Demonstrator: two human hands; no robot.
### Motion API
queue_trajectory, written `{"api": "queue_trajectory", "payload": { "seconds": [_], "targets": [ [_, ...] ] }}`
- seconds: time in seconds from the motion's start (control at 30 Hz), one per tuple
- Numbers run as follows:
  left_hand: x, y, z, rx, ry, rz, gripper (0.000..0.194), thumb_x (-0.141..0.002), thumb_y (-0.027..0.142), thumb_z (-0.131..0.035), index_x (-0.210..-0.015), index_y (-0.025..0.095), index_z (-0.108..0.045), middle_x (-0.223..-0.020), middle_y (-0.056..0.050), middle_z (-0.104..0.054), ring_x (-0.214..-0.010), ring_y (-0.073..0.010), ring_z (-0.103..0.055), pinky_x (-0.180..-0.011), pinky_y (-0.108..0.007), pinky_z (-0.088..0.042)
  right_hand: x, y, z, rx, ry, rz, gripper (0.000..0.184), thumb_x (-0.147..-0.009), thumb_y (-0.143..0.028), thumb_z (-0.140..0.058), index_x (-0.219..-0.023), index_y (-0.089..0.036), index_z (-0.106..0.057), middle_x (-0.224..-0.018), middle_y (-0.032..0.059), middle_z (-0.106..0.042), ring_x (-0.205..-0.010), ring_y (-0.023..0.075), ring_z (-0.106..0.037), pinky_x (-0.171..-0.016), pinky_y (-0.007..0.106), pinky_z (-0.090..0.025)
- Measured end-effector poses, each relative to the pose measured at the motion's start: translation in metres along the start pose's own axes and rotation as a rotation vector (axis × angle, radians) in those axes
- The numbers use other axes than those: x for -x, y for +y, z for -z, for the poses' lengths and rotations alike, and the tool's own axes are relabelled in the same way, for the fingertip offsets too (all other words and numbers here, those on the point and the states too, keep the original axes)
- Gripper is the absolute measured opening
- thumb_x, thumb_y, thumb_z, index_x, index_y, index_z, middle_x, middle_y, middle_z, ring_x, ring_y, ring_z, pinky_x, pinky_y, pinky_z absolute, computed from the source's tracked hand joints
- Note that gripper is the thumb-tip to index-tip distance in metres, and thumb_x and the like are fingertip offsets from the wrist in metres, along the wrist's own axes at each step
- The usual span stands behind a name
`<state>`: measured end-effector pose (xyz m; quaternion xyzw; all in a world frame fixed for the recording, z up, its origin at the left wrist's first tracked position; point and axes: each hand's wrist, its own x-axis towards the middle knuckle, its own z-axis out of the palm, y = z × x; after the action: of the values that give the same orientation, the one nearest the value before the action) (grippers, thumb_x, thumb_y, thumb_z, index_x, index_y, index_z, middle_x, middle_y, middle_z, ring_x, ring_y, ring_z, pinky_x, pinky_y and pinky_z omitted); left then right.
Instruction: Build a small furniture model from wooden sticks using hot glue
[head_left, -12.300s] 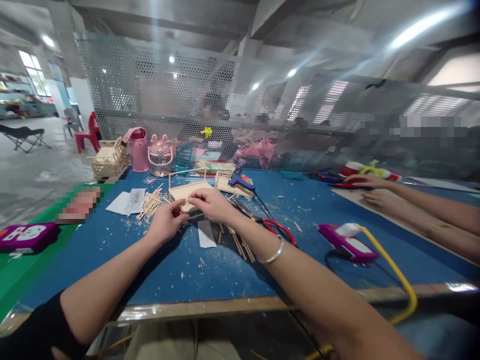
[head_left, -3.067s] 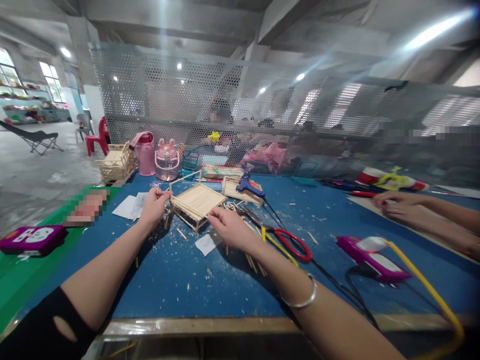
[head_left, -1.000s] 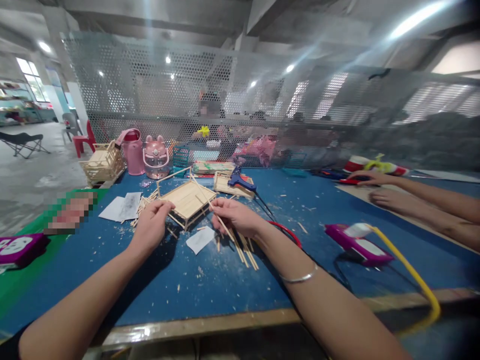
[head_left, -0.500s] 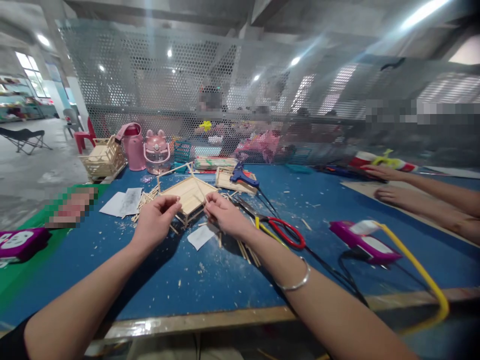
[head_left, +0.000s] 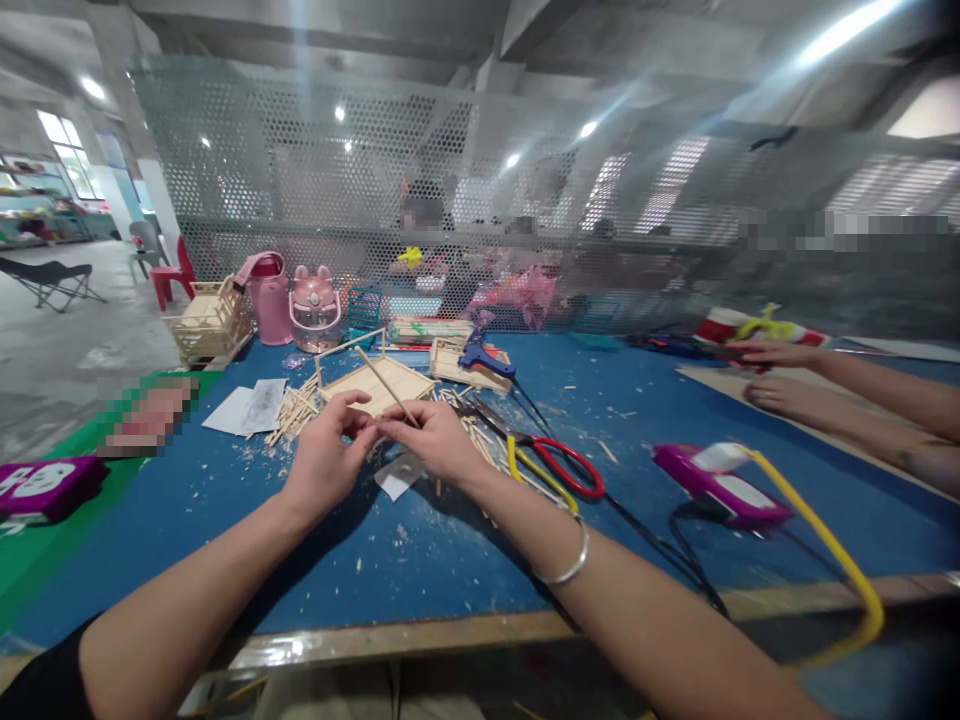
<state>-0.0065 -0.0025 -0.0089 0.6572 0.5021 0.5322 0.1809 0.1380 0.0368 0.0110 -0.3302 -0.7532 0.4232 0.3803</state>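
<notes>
My right hand [head_left: 439, 440] is closed on a thin wooden stick [head_left: 384, 382], which slants up and to the left from its fingers. My left hand [head_left: 326, 455] meets it, thumb and fingers pinched beside the right fingertips; whatever lies in that pinch is hidden. Just behind both hands rests a small wooden stick-built platform [head_left: 409, 378] with an upright frame at its back, partly covered by the hands. Under the hands lies a piece of white paper [head_left: 397, 478]. A loose pile of short sticks [head_left: 296, 408] lies left of the platform.
A blue glue gun [head_left: 484, 355] rests on another wooden piece [head_left: 446, 362]. Scissors with red and yellow handles [head_left: 570, 470] lie right of my hand. A purple device [head_left: 720, 490], pink bottles [head_left: 315, 310] and a finished-looking wooden model [head_left: 210, 320] stand around. A co-worker's hands [head_left: 780, 390] are at right.
The stick came into my right hand within the last few seconds. Since half a second ago, my hands have come together, and the stick now leans left in front of the platform.
</notes>
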Motion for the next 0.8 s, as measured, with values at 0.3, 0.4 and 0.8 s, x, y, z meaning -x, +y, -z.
{"api": "queue_trajectory", "payload": {
  "seconds": [0.3, 0.4, 0.8],
  "targets": [
    [-0.003, -0.018, 0.001, -0.339, -0.077, 0.093, 0.04, -0.073, 0.041, -0.057, -0.103, 0.015, -0.058, -0.072, -0.004, -0.061, -0.063, -0.0158, -0.053, -0.059, -0.027, -0.039, -0.029, -0.003, 0.009, 0.06, -0.138, -0.072, 0.018, -0.069, -0.029, -0.058, -0.064, -0.012, -0.061, -0.055, -0.0026, -0.053, -0.05, 0.0069, -0.041, -0.052, 0.021, -0.032],
    [-0.007, -0.02, 0.001, -0.316, -0.068, 0.087, 0.034, -0.075, 0.04, -0.054, -0.096, 0.015, -0.062, -0.073, -0.005, -0.062, -0.063, -0.0154, -0.054, -0.06, -0.026, -0.039, -0.032, 0.003, 0.008, 0.045, -0.107, -0.057, 0.02, -0.068, -0.032, -0.059, -0.069, -0.012, -0.064, -0.056, -0.0027, -0.054, -0.051, 0.007, -0.041, -0.052, 0.021, -0.032],
    [-0.003, -0.02, -0.001, -0.24, 0.045, 0.109, 0.022, -0.067, 0.032, -0.063, -0.083, 0.018, -0.057, -0.061, 0.003, -0.055, -0.057, -0.0119, -0.049, -0.056, -0.023, -0.037, -0.029, 0.016, 0.003, 0.15, -0.072, 0.008, 0.018, -0.067, -0.029, -0.059, -0.065, -0.013, -0.066, -0.054, -0.003, -0.052, -0.054, 0.0086, -0.041, -0.053, 0.021, -0.031]
  ]
}}
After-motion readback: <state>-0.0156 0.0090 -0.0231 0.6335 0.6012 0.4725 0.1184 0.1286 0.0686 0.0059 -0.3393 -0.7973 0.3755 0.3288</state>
